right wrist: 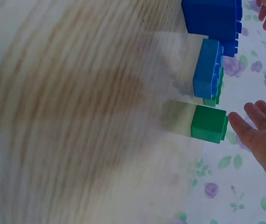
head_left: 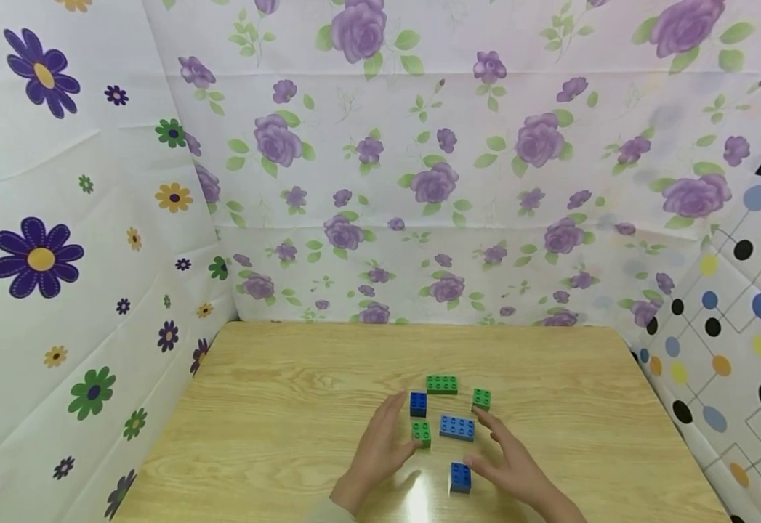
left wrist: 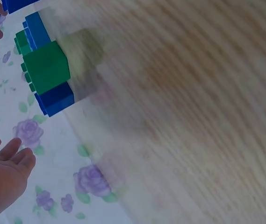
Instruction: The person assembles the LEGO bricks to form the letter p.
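Several toy building bricks stand studs up between my hands in the head view. My left hand (head_left: 377,444) is left of a small dark blue brick (head_left: 418,404) and a small green brick (head_left: 421,434), its thumb close to the green one. My right hand (head_left: 509,465) reaches in from the right. Its fingertips are by another small green brick (head_left: 481,399), and its thumb is near a small blue brick (head_left: 461,477). I cannot tell whether they touch. Between the hands lies a longer blue brick (head_left: 456,430); a longer green brick (head_left: 442,386) is behind it. Both hands hold nothing.
The bricks stand on a light wooden table (head_left: 275,414). A rose-patterned cloth (head_left: 387,145) hangs behind its far edge. Flower-printed cloth (head_left: 92,319) hangs at the left, and dotted cloth (head_left: 740,290) at the right.
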Available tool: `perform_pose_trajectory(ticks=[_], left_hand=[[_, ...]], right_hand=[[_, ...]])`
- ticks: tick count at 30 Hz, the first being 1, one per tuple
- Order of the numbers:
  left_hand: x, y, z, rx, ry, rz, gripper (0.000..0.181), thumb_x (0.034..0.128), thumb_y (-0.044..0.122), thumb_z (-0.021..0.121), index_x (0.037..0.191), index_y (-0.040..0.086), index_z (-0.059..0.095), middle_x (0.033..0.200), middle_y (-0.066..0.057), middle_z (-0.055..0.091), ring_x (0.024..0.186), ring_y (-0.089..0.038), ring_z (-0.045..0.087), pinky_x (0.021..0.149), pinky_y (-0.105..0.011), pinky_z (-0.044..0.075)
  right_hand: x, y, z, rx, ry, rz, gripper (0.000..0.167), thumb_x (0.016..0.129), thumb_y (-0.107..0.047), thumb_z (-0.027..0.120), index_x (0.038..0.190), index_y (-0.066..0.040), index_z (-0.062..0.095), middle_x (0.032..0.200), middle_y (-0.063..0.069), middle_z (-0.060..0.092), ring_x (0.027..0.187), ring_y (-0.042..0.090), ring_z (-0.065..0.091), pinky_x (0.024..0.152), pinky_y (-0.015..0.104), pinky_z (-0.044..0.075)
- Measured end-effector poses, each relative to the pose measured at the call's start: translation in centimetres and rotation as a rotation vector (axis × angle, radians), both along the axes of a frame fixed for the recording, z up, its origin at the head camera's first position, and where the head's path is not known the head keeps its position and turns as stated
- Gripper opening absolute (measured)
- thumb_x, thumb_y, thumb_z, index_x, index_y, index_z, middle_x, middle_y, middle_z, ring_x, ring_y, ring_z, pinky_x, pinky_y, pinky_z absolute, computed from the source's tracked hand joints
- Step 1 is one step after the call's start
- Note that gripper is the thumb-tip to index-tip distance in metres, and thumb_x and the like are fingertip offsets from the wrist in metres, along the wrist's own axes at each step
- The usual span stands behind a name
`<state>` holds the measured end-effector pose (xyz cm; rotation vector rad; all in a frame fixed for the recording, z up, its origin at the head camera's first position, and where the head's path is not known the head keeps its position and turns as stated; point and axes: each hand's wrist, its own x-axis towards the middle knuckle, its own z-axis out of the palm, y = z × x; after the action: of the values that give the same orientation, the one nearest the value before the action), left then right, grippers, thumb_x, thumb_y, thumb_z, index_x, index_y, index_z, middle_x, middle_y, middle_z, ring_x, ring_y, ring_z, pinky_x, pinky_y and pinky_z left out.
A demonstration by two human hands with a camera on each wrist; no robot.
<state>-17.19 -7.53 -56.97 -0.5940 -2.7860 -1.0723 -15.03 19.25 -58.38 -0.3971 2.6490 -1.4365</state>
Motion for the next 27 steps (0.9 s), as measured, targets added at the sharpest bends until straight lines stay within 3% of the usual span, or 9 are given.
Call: perform_pose_trajectory(ticks=[14, 21, 27], left_hand=[[0.1, 0.3, -1.4, 0.159, -0.072, -0.096, 0.073, 0.0822, 0.014, 0.077, 0.142, 0.000, 0.038, 0.136, -0.019, 0.050, 0.124, -0.035, 0.049, 0.104, -0.049, 0.043], [-0.2, 0.5, -2.6, 0.258, -0.211, -0.111, 0.067, 0.0852, 0.014, 0.074, 0.142, 0.001, 0.040, 0.136, -0.017, 0.050, 0.123, -0.034, 0.050, 0.104, -0.043, 0.045], [-0.4, 0.7, -3.2, 0.289, -0.266, -0.090, 0.063, 0.0864, 0.013, 0.073, 0.140, 0.000, 0.043, 0.132, -0.016, 0.053, 0.120, -0.033, 0.052, 0.103, -0.040, 0.047]], right_hand=[[0.5, -0.1, -1.5, -0.116, -0.148, 0.185, 0.077, 0.085, -0.031, 0.074, 0.147, -0.009, 0.034, 0.146, 0.018, 0.041, 0.130, 0.041, 0.042, 0.104, 0.057, 0.040], [0.6, -0.1, -2.0, -0.171, -0.276, 0.220, 0.069, 0.088, -0.030, 0.072, 0.145, -0.009, 0.039, 0.144, 0.017, 0.044, 0.129, 0.040, 0.044, 0.104, 0.058, 0.040], [0.7, 0.1, -2.3, -0.200, -0.285, 0.279, 0.062, 0.092, -0.026, 0.068, 0.143, -0.005, 0.040, 0.142, 0.018, 0.046, 0.127, 0.039, 0.046, 0.103, 0.053, 0.043]])
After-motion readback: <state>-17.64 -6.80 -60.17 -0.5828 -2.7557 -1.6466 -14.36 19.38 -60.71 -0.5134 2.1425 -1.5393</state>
